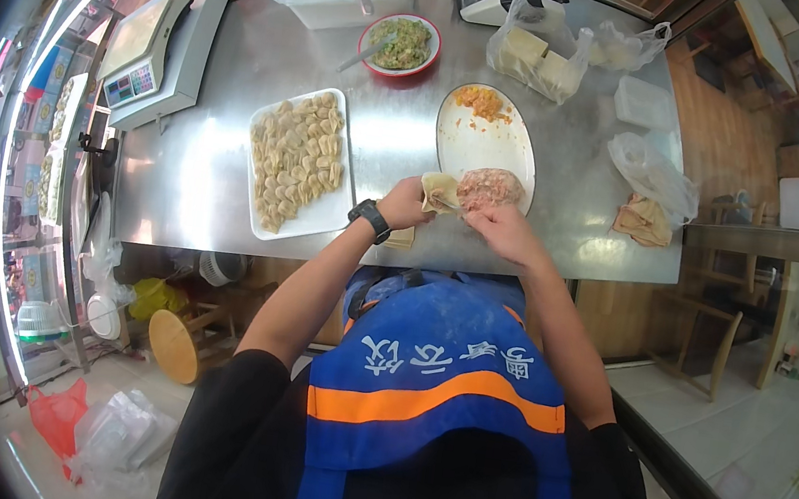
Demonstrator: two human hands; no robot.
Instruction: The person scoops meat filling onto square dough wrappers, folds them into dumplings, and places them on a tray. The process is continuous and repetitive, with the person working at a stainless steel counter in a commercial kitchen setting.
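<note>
My left hand point(405, 206), with a black watch on its wrist, holds a pale wonton wrapper point(441, 190) cupped upward near the table's front edge. Close on its right, my right hand point(504, 234) is closed at the lower edge of a mound of pink minced meat point(490, 189). Whatever its fingers grip is hidden. The meat rests on the near end of an oval white plate point(460, 147), with chopped orange filling point(482, 102) at the far end. Part of a stack of wrappers point(402, 237) shows below my left hand. Left of it, a white tray point(307, 226) carries rows of folded wontons point(297, 157).
A red-rimmed bowl point(431, 60) of green filling with a spoon stands beyond the plate. A scale point(138, 54) is at the far left, a plastic-covered tub point(335, 11) at the back. Bagged yellowish blocks point(535, 63) and a clear plastic bag point(653, 177) lie right.
</note>
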